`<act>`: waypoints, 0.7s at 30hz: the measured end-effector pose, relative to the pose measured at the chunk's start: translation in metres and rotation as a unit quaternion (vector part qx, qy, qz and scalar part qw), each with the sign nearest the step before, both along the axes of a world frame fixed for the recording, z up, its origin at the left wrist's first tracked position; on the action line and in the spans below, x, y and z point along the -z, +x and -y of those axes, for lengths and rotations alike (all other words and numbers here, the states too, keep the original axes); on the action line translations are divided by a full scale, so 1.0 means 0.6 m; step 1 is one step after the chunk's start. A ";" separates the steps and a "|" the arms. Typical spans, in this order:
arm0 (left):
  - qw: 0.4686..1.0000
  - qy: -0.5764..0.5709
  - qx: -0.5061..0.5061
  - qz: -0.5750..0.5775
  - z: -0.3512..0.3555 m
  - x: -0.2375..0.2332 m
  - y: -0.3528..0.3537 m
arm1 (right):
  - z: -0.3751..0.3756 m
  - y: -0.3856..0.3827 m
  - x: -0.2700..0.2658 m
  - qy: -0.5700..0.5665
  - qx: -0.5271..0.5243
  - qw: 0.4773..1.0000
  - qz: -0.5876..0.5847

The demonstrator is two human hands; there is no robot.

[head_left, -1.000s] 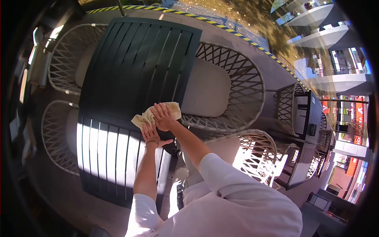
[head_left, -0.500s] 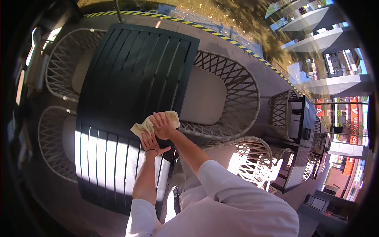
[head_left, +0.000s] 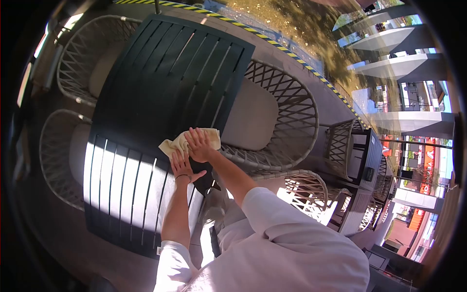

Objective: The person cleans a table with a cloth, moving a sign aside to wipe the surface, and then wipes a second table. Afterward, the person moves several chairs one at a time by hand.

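Note:
A pale yellow cloth [head_left: 170, 146] lies crumpled on a dark slatted table [head_left: 160, 92], near its right edge. My right hand [head_left: 200, 146] rests flat on the cloth, fingers spread over its upper part. Just below and to the left, my left hand [head_left: 183, 168] is stretched out, thumb apart, with its fingertips at the cloth's lower edge. A dark band circles the left wrist. Neither hand has its fingers wrapped round the cloth.
Woven chairs with pale cushions flank the table: one at right [head_left: 250, 114], others at left [head_left: 104, 73]. Bright sunlight covers the lower slatted tabletop [head_left: 126, 180]. Yellow-and-black striped tape [head_left: 272, 41] runs behind. More tables and chairs [head_left: 360, 160] stand to the right.
The view has tilted slightly, so table and hands appear higher in it. Both hands stay on the cloth, which shows little or no movement over the table.

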State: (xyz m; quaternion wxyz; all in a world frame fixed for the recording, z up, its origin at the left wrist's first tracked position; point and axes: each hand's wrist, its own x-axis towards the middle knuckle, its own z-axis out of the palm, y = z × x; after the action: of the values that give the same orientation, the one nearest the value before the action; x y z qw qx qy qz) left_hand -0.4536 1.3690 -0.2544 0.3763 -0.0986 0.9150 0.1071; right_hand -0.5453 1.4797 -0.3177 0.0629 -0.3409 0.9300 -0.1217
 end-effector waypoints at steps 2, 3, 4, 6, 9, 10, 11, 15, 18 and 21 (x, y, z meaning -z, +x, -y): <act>1.000 -0.001 0.001 -0.005 -0.001 0.011 0.001 | 0.002 -0.005 -0.019 0.031 -0.001 0.994 0.109; 1.000 -0.003 0.000 -0.006 -0.001 0.014 0.004 | 0.001 -0.004 -0.021 0.038 0.000 0.994 0.106; 1.000 0.000 0.003 -0.011 -0.002 0.016 0.010 | 0.002 -0.002 -0.024 0.045 -0.001 0.994 0.103; 1.000 0.004 0.006 -0.027 0.001 0.018 0.007 | 0.006 -0.002 -0.032 0.062 -0.005 0.992 0.109; 1.000 0.009 0.001 -0.007 0.001 0.016 0.004 | 0.008 -0.012 -0.049 0.088 -0.008 0.986 0.142; 1.000 0.008 0.003 -0.007 0.001 0.018 0.002 | 0.008 -0.013 -0.055 0.089 -0.009 0.984 0.155; 1.000 0.008 0.004 -0.006 0.002 0.020 0.002 | 0.008 -0.014 -0.061 0.092 -0.011 0.981 0.168; 1.000 -0.010 -0.006 0.021 -0.001 0.015 -0.001 | 0.007 -0.012 -0.056 0.071 -0.005 0.984 0.166; 0.999 -0.017 0.000 0.032 -0.002 0.023 -0.003 | 0.003 -0.018 -0.067 0.071 -0.005 0.979 0.190; 0.998 -0.021 -0.011 0.051 -0.005 0.009 -0.008 | 0.004 -0.018 -0.055 0.047 -0.024 0.982 0.182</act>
State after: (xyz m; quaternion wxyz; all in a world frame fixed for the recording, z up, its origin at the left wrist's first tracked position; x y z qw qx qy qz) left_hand -0.4586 1.3720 -0.2599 0.4188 -0.1224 0.8956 0.0865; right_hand -0.5560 1.4771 -0.2845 0.2498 -0.3318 0.8994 -0.1365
